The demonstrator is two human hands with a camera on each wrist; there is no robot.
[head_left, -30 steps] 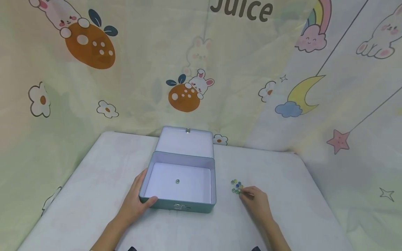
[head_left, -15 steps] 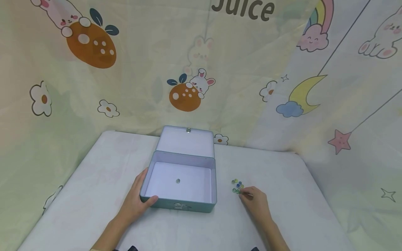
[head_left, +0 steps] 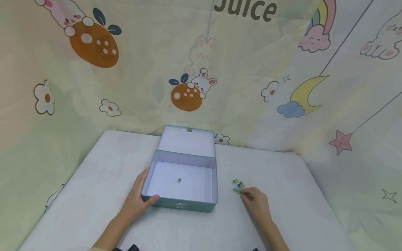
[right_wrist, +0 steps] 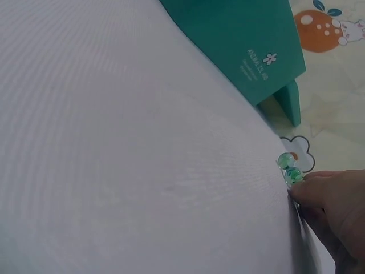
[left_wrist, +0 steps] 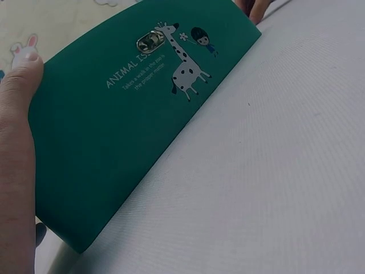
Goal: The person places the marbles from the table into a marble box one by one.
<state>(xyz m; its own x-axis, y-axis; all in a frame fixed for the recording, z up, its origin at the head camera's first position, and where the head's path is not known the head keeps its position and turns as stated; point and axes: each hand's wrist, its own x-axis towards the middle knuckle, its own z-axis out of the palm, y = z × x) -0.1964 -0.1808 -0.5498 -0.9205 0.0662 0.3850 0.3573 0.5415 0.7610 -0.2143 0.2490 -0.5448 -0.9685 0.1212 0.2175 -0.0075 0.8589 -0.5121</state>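
A green tin box with a white inside stands on the table, its hinged lid tipped back. One glass marble lies on the box floor. My left hand grips the front left corner, thumb over the front edge and fingers along the left side. To the right of the box, my right hand has thumb and forefinger together at a green glass marble, which it appears to pinch. Several other marbles, blue, green and yellowish, lie in a small cluster beside those fingertips.
The white-covered table spreads around the box. Behind it hangs a cloth backdrop printed with rabbits, flowers, a moon and stars, which meets the table's far edge just behind the lid.
The head view has shifted very slightly. Both hands, the box and the marbles stay where they were on the table.
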